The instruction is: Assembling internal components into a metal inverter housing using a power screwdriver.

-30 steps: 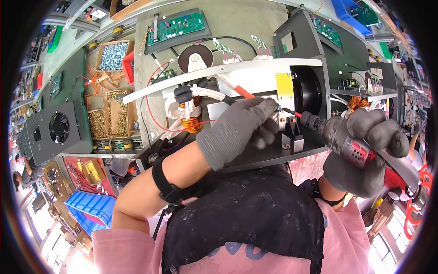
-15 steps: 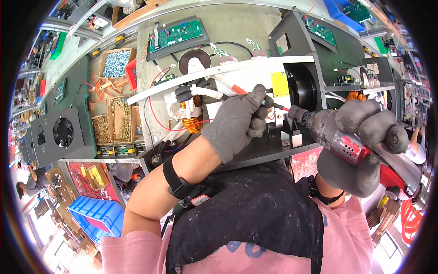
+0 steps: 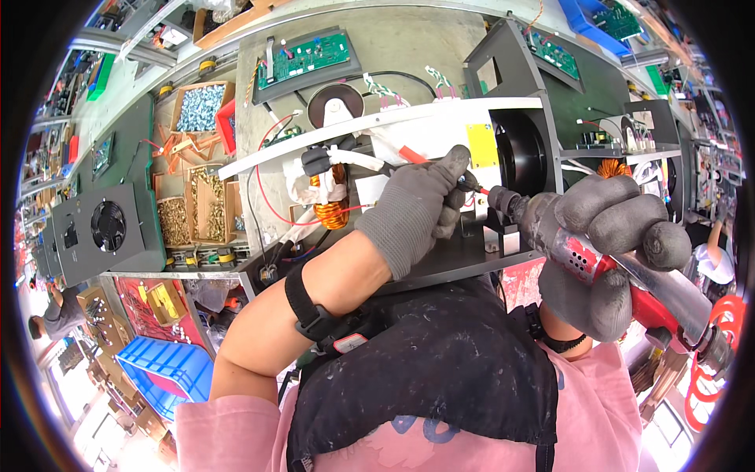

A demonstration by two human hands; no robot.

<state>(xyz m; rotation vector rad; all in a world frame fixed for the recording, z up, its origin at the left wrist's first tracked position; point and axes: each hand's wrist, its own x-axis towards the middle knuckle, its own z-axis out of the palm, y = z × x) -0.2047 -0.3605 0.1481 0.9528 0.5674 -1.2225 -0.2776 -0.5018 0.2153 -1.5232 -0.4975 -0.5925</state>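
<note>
My right hand (image 3: 605, 228), in a grey glove, is wrapped round a red and grey power screwdriver (image 3: 578, 256) held nearly level. Its bit points left and ends at the fingers of my left hand (image 3: 417, 200). That gloved hand is closed, thumb and fingers pinched round a small dark piece at the bit's tip; its kind is too hidden to tell. Both hands are over an open metal chassis (image 3: 417, 277). Inside it are a black round fan (image 3: 523, 153), a yellow label (image 3: 482, 145) and a copper-wound coil (image 3: 332, 214) with white-sleeved wires.
A green circuit board (image 3: 311, 59) lies beyond the chassis. At left are boxes of blue parts (image 3: 204, 108) and brass fasteners (image 3: 208, 208), plus a dark panel with a fan (image 3: 108, 228). A second chassis (image 3: 653, 130) stands at right. A blue crate (image 3: 165, 374) is lower left.
My right hand and the screwdriver have moved left, bringing the bit closer to my left fingers. My left hand has shifted slightly right and stays pinched.
</note>
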